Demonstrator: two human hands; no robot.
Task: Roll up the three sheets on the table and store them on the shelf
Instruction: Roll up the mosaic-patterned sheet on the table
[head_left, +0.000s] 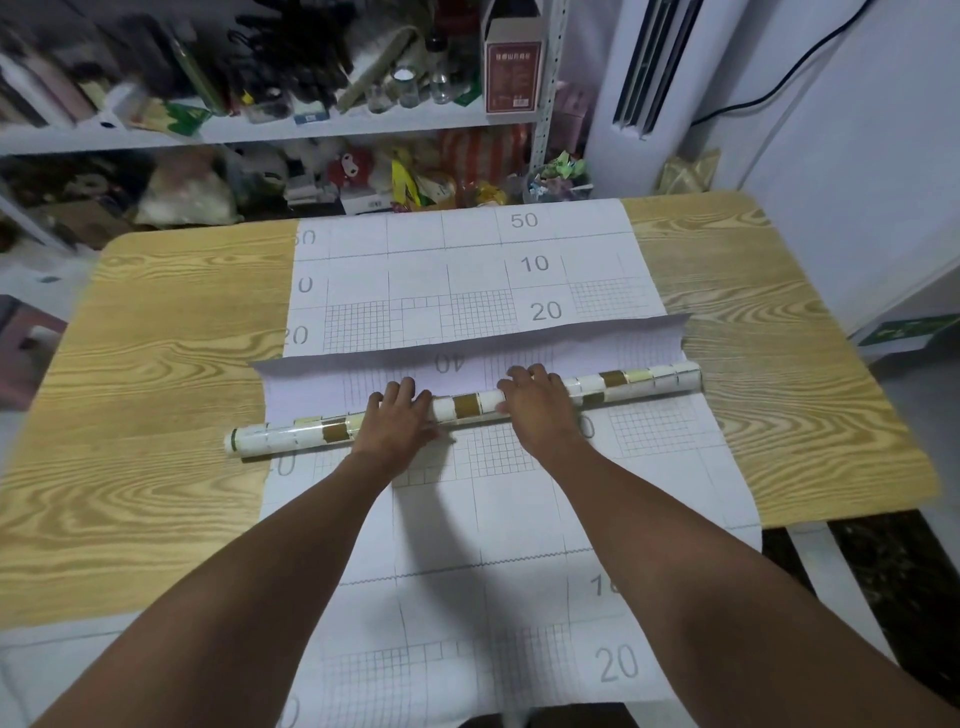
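A gridded sheet (467, 525) lies on the table (156, 364), its near end hanging over the edge. Mid-table, the left hand (397, 415) and right hand (535, 402) press palm-down, fingers spread, on the roll (466, 406). Beyond lie a curled flap (467, 340), a second sheet (441, 270) and the shelf (363, 127).

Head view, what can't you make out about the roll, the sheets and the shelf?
All in the head view.
Roll: parts lie under the left hand and right hand.
Near sheet: forearms cover it; bottom edge cuts it off.
Sheet count: overlaps hide it.
Shelf: contents blurred.
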